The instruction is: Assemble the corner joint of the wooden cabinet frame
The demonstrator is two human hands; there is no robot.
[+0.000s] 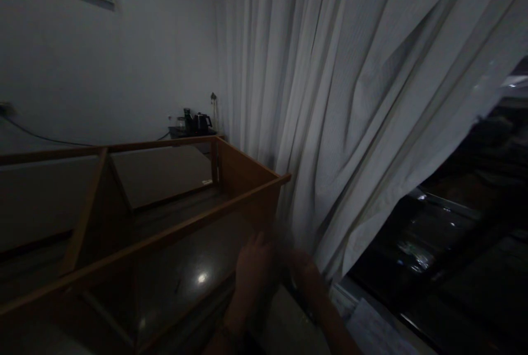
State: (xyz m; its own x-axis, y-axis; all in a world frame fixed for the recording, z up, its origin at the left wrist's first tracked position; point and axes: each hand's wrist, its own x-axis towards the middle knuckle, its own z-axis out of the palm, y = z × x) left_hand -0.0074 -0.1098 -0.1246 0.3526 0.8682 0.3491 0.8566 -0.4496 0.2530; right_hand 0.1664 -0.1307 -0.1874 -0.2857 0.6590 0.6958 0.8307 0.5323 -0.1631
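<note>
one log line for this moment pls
left hand: at curtain hem, grip unclear | right hand: same, blurred | wooden frame: beside left hand | light: dim

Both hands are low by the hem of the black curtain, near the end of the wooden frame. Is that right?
Not quite: the head view shows the curtain is white, not black. The rest holds: the left hand and right hand are low by its hem, near the end of the wooden frame. Blur hides each grip.
</note>
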